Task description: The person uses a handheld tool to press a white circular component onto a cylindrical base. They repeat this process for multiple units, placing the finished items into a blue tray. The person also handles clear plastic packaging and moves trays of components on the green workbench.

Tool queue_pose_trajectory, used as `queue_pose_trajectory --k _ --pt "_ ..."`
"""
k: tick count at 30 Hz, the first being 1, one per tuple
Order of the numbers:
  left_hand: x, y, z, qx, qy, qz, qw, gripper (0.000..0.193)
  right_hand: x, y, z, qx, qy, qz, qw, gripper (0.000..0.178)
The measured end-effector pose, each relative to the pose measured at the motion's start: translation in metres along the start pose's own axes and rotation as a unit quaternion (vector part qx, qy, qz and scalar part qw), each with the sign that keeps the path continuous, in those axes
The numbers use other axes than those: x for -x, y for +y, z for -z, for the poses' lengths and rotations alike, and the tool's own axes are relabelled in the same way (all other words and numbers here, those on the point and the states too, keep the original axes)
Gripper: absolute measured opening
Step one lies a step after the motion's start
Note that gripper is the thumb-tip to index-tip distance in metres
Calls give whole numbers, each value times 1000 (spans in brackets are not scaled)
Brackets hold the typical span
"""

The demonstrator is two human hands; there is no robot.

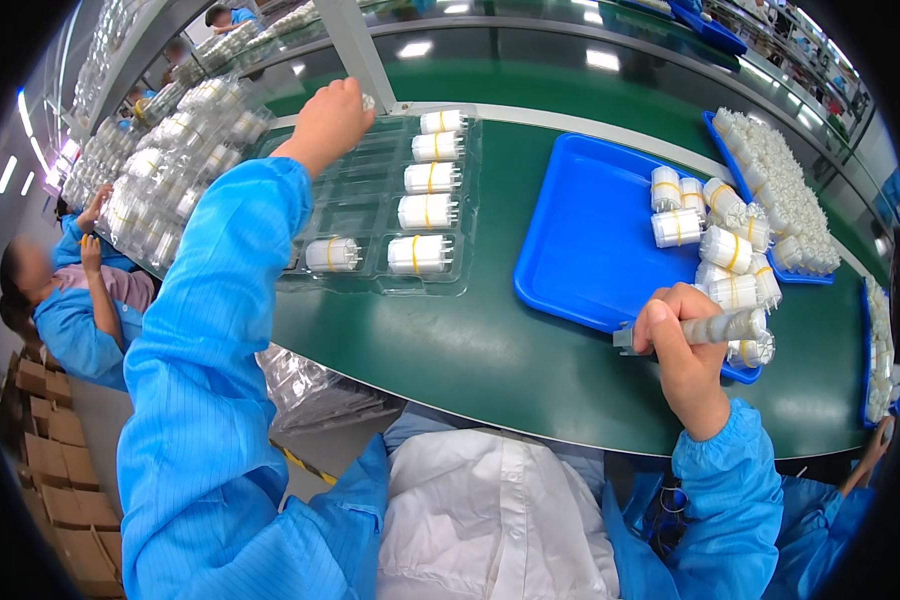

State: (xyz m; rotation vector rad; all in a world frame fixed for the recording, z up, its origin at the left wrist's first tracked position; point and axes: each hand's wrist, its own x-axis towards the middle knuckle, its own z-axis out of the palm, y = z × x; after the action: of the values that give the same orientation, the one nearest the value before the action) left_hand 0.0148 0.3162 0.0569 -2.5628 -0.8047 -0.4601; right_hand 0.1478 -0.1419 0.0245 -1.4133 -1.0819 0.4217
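My left hand (328, 125) reaches over the far edge of a clear plastic blister tray (370, 200). Its fingers are closed, and a small white piece (368, 102) shows at the fingertips; most of it is hidden. White cylinders with yellow bands and end pins fill the tray's right column, and another cylinder (333, 254) lies in the front row. Closed around a greyish translucent rod-like thing (720, 328), my right hand (685, 350) is over the front edge of a blue tray (580, 250). Several banded white cylinders (727, 250) are heaped in that tray's right part.
Packed clear trays (180, 150) are stacked at the left, beside a metal post (353, 50). More blue trays of white parts (775, 190) stand at the right. Other people (80, 290) work at the left and far right. Cardboard boxes (60, 460) stand on the floor.
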Motion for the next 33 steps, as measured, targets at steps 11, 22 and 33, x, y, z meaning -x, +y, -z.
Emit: queue_pose_trajectory --k 11,22,33 --pt "2 65 62 128 66 -89 986 31 1 -6 -1 13 34 39 999 31" --pt "101 290 108 492 36 -369 788 31 12 -36 33 94 42 235 967 18" --pt "121 271 105 330 42 -445 832 27 77 -40 93 60 201 132 969 24"
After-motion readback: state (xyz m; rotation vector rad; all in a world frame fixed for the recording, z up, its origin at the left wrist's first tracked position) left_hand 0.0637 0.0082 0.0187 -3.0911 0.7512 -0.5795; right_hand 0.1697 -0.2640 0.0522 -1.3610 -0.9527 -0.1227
